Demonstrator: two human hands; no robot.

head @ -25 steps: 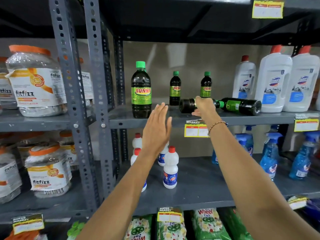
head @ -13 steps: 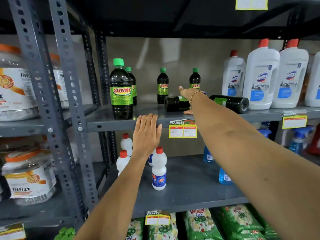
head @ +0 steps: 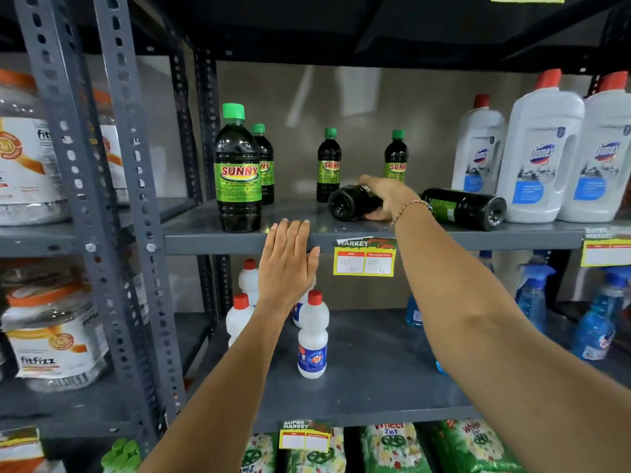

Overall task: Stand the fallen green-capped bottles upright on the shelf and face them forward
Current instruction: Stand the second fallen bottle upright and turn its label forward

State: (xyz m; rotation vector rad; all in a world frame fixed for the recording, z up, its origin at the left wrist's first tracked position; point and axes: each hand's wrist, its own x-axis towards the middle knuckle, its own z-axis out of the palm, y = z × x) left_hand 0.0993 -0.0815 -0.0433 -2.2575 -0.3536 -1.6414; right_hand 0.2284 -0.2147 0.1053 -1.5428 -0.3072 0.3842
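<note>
Two dark green-capped bottles lie on their sides on the grey shelf (head: 297, 238). My right hand (head: 386, 199) is wrapped over the left fallen bottle (head: 348, 203), whose base points left. The right fallen bottle (head: 467, 208) lies beyond my wrist, base pointing right, its cap hidden. Several bottles stand upright: a big one at the front left (head: 238, 175), one behind it (head: 267, 165), and two at the back (head: 328, 165) (head: 396, 158). My left hand (head: 288, 264) is flat with fingers together, fingertips resting on the shelf's front edge, holding nothing.
White Domex bottles (head: 543, 158) stand right of the fallen bottle. A price tag (head: 364, 259) hangs on the shelf edge. Small white red-capped bottles (head: 312, 339) and blue spray bottles (head: 532, 298) are on the shelf below. Grey uprights (head: 136, 206) and Fitfizz jars (head: 51, 339) are left.
My right hand has closed down over the left fallen bottle. My left hand has dropped and settled against the shelf's front edge. The camera has moved closer.
</note>
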